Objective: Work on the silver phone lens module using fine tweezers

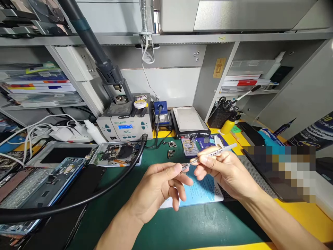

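Between the thumb and fingers of my left hand [163,180] is a small silvery metal part [185,166], mostly covered by the fingertips. My right hand [221,166] grips a pair of metal tweezers [217,151] with a row of holes along the side. The tweezers' tip points left and meets the small part, though whether it pinches it I cannot tell. Below both hands lies a light blue printed sheet [201,191] on the green mat [192,225]. Two small metal components [171,153] rest on the mat just beyond my left hand.
A hot air station [125,126] stands at the back, its black hose [104,194] curving across the left side. Phone parts [62,180] and a tray with a circuit board [117,154] lie left. A flat-topped heating plate [189,119] and yellow bottle [228,125] stand behind.
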Tool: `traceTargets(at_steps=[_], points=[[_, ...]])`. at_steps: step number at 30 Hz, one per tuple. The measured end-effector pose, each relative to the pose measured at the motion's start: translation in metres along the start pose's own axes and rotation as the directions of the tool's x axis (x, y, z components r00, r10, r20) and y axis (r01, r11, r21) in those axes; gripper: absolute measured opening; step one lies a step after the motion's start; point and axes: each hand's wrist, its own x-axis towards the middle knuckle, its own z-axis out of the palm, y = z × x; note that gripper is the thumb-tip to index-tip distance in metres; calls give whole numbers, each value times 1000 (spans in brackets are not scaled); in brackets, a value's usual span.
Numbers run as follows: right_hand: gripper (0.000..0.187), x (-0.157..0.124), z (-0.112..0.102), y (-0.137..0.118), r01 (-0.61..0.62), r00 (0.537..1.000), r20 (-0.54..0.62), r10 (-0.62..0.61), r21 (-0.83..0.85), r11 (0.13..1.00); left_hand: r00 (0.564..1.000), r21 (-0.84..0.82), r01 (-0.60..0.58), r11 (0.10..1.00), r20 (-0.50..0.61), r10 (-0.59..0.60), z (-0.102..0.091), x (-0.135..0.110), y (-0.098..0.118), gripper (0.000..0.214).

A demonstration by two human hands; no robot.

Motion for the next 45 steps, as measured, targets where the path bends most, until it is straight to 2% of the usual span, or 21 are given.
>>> traceTargets(at_steps=[5, 12, 20, 25, 30, 38, 42, 45], points=[[8, -6, -2, 5, 102, 994, -37, -107, -101, 990, 998, -101, 58, 993, 33, -55, -4, 3, -1, 29], [4, -12, 2, 8, 229, 969, -34, -245, -257, 939, 991, -157, 134, 979, 5, -135, -6, 7, 0, 40], [9, -16, 2, 10, 309, 940, 6, -341, -438, 844, 993, -50, 58, 997, -100, -63, -3, 8, -3, 38], [7, -15, 0, 10, 294, 945, 5, -328, -451, 843, 992, 28, 51, 998, -119, -47, -3, 6, -2, 37], [4, -12, 1, 9, 253, 960, -14, -281, -393, 884, 995, 157, -8, 988, -98, 23, -3, 3, -2, 23], [8, -5, 1, 7, 137, 987, -36, -155, -293, 946, 982, 297, -59, 953, -152, 108, -5, 3, -2, 34], [14, -3, -4, 8, 75, 995, -51, -87, -212, 974, 977, 362, -70, 929, -163, 137, -4, 2, 1, 32], [17, 0, -6, 9, 34, 998, -53, -43, -160, 987, 960, 468, -100, 878, -187, 209, -3, 1, 1, 26]])
